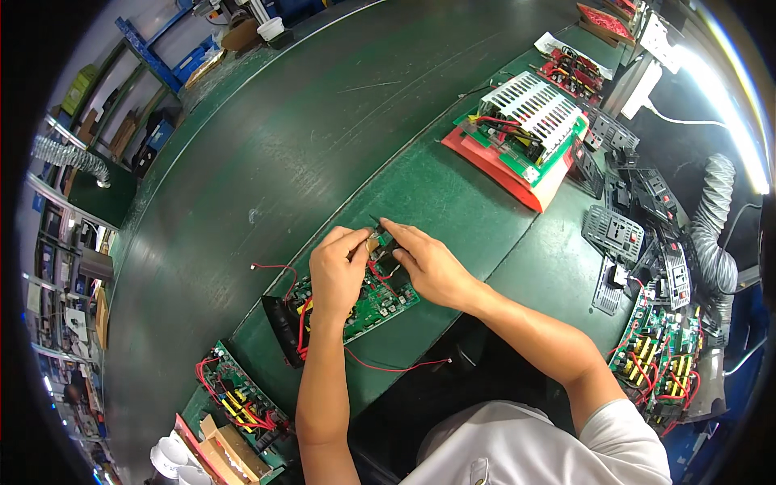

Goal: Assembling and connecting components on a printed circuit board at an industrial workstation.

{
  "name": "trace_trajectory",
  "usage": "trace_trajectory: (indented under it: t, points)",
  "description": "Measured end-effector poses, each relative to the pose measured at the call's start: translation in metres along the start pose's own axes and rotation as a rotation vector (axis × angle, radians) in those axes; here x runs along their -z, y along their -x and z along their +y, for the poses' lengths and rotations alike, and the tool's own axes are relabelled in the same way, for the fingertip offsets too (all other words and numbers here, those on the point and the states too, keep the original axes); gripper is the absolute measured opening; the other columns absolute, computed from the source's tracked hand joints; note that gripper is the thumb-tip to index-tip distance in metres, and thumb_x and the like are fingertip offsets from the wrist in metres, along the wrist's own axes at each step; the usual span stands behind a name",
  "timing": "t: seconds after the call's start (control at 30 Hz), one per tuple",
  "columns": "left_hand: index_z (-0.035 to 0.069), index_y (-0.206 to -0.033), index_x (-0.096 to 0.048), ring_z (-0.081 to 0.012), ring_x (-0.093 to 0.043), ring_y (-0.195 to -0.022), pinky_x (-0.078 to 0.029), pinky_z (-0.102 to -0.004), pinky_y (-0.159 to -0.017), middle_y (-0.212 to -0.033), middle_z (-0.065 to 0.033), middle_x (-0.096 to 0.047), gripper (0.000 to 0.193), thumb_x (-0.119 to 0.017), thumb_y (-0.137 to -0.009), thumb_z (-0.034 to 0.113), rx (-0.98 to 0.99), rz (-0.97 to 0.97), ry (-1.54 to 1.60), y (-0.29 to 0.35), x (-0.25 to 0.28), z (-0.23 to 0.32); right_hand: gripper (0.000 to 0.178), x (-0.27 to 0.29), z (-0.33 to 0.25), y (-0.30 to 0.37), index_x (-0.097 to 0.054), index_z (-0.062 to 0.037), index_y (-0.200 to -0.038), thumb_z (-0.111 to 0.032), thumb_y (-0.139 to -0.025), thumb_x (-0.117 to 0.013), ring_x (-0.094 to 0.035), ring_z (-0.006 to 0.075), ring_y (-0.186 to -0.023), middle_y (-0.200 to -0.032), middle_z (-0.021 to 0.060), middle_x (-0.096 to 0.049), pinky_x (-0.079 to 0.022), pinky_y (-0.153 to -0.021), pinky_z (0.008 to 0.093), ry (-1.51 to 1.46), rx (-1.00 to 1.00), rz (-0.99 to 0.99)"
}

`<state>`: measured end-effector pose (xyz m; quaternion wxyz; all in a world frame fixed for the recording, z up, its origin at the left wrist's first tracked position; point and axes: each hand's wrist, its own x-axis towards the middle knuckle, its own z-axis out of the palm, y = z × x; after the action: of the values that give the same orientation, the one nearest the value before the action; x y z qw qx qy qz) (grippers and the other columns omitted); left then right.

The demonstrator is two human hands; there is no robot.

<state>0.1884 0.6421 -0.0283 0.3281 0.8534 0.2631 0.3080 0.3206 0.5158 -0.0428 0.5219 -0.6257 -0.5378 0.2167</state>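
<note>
Hands (338, 263) (432, 267) at circuit board (380, 303), lengthwise up-right

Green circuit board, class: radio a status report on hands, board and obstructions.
Circuit board on green bench. Left hand, right hand at its far edge, grip unclear. Left hand partly covers board.

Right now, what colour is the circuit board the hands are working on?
The circuit board is green; the head view shows it best.
</note>
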Motion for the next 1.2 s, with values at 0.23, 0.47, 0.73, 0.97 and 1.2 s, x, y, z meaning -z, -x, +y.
trace_trajectory:
  t: [0.23,0.47,0.73,0.97,1.2]
  points:
    - [-0.005,-0.104,-0.072,-0.0144,-0.064,-0.07,-0.049,-0.0263,-0.064,-0.088,-0.0103,-0.068,0.021,-0.066,-0.084,-0.008,-0.02,-0.01,-0.008,-0.001,0.001,0.003,0.049,0.0,0.003,-0.001,-0.043,0.0005,-0.145,-0.001,-0.097,-0.052,-0.055,0.0407,-0.122,-0.132,0.0244,-0.056,-0.045,-0.103,0.0425,-0.006,-0.016,0.018]
    - [-0.005,-0.1,-0.071,-0.0211,-0.066,-0.071,-0.051,-0.0305,-0.065,-0.088,-0.0126,-0.068,0.017,-0.066,-0.084,-0.006,-0.076,0.007,-0.045,-0.002,-0.002,0.007,0.049,0.001,0.003,0.0,-0.043,0.0002,-0.145,-0.001,-0.097,-0.052,-0.056,0.0413,-0.12,-0.13,0.0245,-0.057,-0.046,-0.101,0.0428,0.007,-0.004,0.044]
    - [-0.003,-0.095,-0.07,-0.0308,-0.065,-0.071,-0.051,-0.0378,-0.063,-0.084,-0.0147,-0.065,0.013,-0.066,-0.082,-0.004,-0.279,0.099,-0.179,0.001,-0.004,0.004,0.051,-0.014,-0.001,0.005,-0.046,0.0002,-0.144,0.0,-0.094,-0.055,-0.058,0.0411,-0.117,-0.126,0.0248,-0.06,-0.047,-0.099,0.0415,0.026,-0.012,0.079]
    - [0.005,-0.123,-0.065,-0.026,-0.067,-0.09,-0.052,-0.0372,-0.082,-0.105,-0.0133,-0.068,0.045,-0.079,-0.082,0.018,-0.103,-0.04,-0.175,0.001,0.047,0.012,0.049,0.007,-0.002,0.001,-0.047,-0.0008,-0.144,0.0,-0.096,-0.054,-0.059,0.0309,-0.122,-0.131,0.0217,-0.06,-0.043,-0.104,0.035,0.067,-0.04,-0.005]
    - [0.01,-0.133,-0.061,-0.0264,-0.07,-0.089,-0.054,-0.0361,-0.08,-0.099,-0.0127,-0.073,0.056,-0.077,-0.083,0.03,0.451,-0.133,-0.492,0.026,0.131,-0.023,0.045,0.006,-0.044,0.007,-0.057,-0.0023,-0.131,-0.009,-0.088,-0.07,-0.054,0.0424,-0.122,-0.133,0.0221,-0.056,-0.044,-0.103,0.0472,0.55,0.188,0.23]
